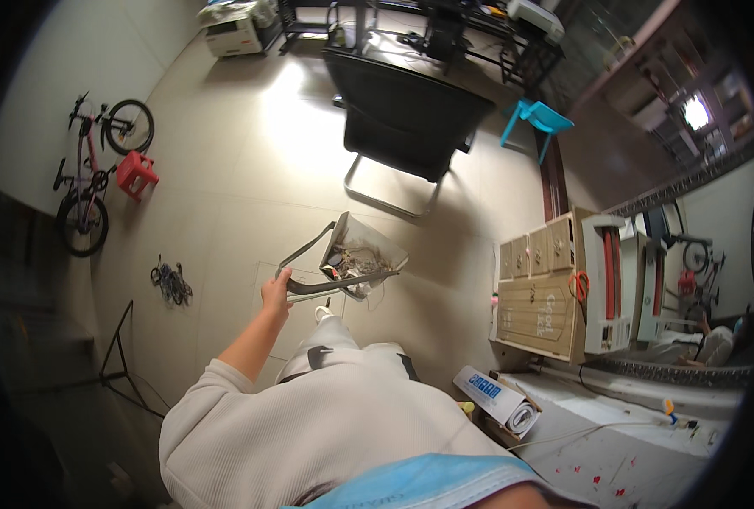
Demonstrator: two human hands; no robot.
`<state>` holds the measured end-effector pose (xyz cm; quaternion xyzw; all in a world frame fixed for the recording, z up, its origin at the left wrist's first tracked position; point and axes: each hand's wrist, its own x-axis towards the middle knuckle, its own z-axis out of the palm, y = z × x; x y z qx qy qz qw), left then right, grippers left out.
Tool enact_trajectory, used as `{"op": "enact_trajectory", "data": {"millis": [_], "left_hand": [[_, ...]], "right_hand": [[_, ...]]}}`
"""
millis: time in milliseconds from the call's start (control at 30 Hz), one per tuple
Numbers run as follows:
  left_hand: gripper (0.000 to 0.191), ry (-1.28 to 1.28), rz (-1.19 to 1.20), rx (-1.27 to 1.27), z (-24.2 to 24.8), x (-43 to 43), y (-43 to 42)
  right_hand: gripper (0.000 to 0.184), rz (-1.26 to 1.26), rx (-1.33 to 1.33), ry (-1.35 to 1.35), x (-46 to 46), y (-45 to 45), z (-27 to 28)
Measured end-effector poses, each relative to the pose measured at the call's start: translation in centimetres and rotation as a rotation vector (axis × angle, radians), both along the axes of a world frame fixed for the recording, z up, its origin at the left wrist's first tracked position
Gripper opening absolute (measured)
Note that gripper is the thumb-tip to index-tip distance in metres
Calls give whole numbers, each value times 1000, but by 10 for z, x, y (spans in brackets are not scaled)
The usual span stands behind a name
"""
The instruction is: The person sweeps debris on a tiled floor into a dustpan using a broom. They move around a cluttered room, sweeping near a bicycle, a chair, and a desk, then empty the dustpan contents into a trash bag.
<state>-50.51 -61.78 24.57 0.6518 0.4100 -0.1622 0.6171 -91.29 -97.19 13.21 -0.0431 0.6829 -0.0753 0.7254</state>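
My left hand (276, 292) is closed on the grey handle (313, 286) of a dustpan or bin, left of centre. Its pale, boxy scoop (345, 230) hangs tilted over the tiled floor, just beyond my legs. Inside lies a heap of debris (364, 262): hair-like dust, scraps and bits of crumpled wrapping. My right hand is out of view. A small yellow-green tip (467, 406) shows at the right side of my body; what it belongs to is hidden.
A black chair (415, 114) stands ahead. To the left are a bicycle (84, 172), a red stool (137, 174), tangled cables (172, 284) and a black tripod stand (117, 356). Right are a wooden drawer cabinet (536, 312) with orange-handled scissors (579, 286), a white carton (479, 388) and a blue chair (545, 118).
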Motion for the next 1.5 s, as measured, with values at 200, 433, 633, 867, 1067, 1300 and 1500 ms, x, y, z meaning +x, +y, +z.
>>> {"op": "enact_trajectory", "data": {"millis": [200,433,633,867,1067,1300,1500], "left_hand": [[29,-57,183,21,8,-23,92],[28,-100,492,193,-26,-2,163],[39,86,901,169,-18,45,223],[63,73,1204,91,21,125,267],[64,52,1423,145,25,166,301],[66,63,1446,101,10,264,371],[77,45,1283,-37,1,355,427]], "right_hand": [[51,563,49,-3,112,5,48],[73,1036,160,5,259,13,76],[84,1497,-7,-4,443,66,125],[77,1753,-75,-182,643,131,133],[75,1821,-110,-288,757,195,123],[74,1787,-269,-278,857,276,112],[59,1629,-359,-233,929,320,94]]}}
